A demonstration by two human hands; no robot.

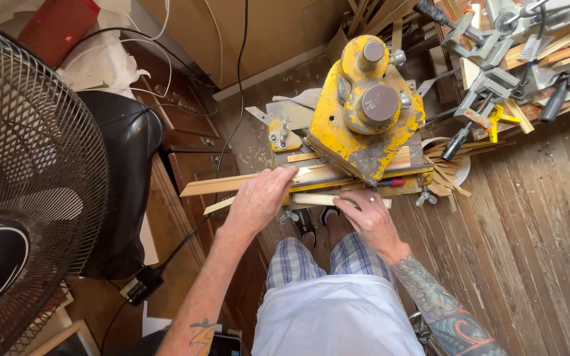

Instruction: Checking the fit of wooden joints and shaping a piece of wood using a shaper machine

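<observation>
A worn yellow saw machine stands on a small bench in front of me. A long thin wooden strip lies across its table and sticks out to the left. My left hand presses down on this strip next to the machine's base. My right hand rests on a shorter pale wood piece at the front edge of the table, fingers curled over it. I cannot tell where the blade is.
A large black fan fills the left. A black bin and dark wooden cabinet stand beside it, with cables on the floor. Clamps and wood offcuts are piled at the upper right on the plank floor.
</observation>
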